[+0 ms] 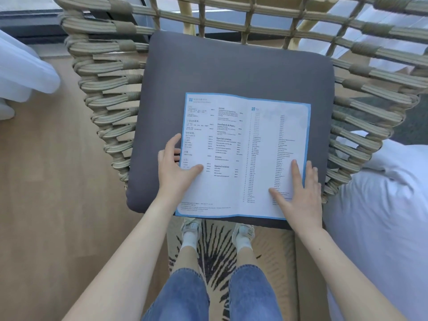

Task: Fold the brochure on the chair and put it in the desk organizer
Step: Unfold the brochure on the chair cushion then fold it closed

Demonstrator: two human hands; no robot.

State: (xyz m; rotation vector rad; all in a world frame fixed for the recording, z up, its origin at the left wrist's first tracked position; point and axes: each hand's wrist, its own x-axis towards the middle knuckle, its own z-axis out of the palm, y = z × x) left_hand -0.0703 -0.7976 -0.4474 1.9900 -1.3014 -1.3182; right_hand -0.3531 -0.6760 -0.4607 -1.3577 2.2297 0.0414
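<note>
A white brochure (240,144) with a blue border and printed menu text lies unfolded and flat on the dark grey seat cushion (231,70) of a woven rope chair (108,93). My left hand (174,165) holds the brochure's left edge, thumb on top of the page and fingers curled at the border. My right hand (300,193) lies flat, fingers spread, on the lower right part of the page. Creases run down the sheet. No desk organizer is in view.
White bedding (379,216) bulges at the right of the chair. A white curtain (20,72) hangs at the left over a wooden floor (46,181). A patterned rug (215,251) lies under my feet at the chair's front edge.
</note>
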